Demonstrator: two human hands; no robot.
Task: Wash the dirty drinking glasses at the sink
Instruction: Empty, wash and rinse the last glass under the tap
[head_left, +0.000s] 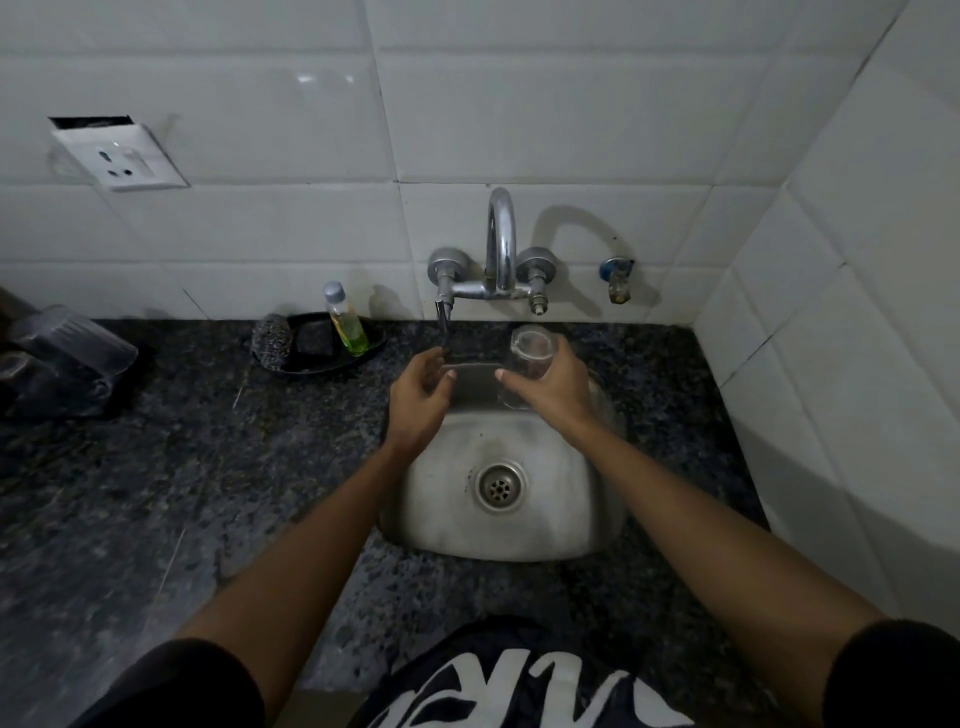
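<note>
The right hand (550, 384) grips a glass (530, 358) over the sink (519, 540); the left hand (421, 400), at nine o'clock, hangs loosely spread. It should reach the tap lever (442, 312) at twelve.

A clear drinking glass (530, 364), empty and upright, sits above the steel sink (571, 514) at its one o'clock edge.
</note>
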